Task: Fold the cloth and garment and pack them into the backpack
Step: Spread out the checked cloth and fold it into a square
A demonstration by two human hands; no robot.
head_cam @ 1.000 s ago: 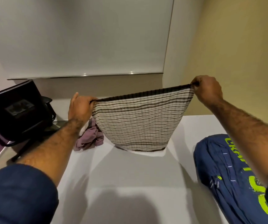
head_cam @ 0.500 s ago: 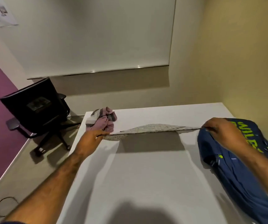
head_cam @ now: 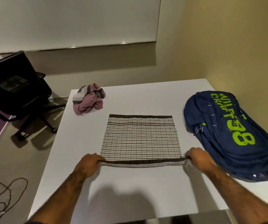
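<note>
Okay, white table [head_cam: 146,97] fills centre and lower frame, its far edge toward the wall at upper centre.

Navy backpack [head_cam: 219,136] lies flat on the table's right side. Its long axis is diagonal, upper left to lower right of frame. Lime "CRAFT" and "98" print faces up and reads sideways. Opening not visible, so contents cannot be told.

Striped cloth [head_cam: 139,138] is spread flat at table centre, just left of the backpack and not touching it. It is roughly square, a bit wider side to side. Thin dark stripes run left to right. One dark band lies along the far edge, another along the near edge. The near edge is lifted off the table and turned over, showing a pale striped underside.

Black office chair [head_cam: 15,84] stands on the floor at left of frame, off the table's far left corner.

Pink and grey garment [head_cam: 88,98] sits crumpled in a heap at the table's far left corner, apart from the cloth.

Left hand [head_cam: 89,160] pinches the cloth's near left corner, fingers curled on it. Right hand [head_cam: 198,157] pinches the near right corner, close beside the backpack's lower side. The edge is pulled taut between them.

Dark cable [head_cam: 5,193] loops on the floor at lower left.
</note>
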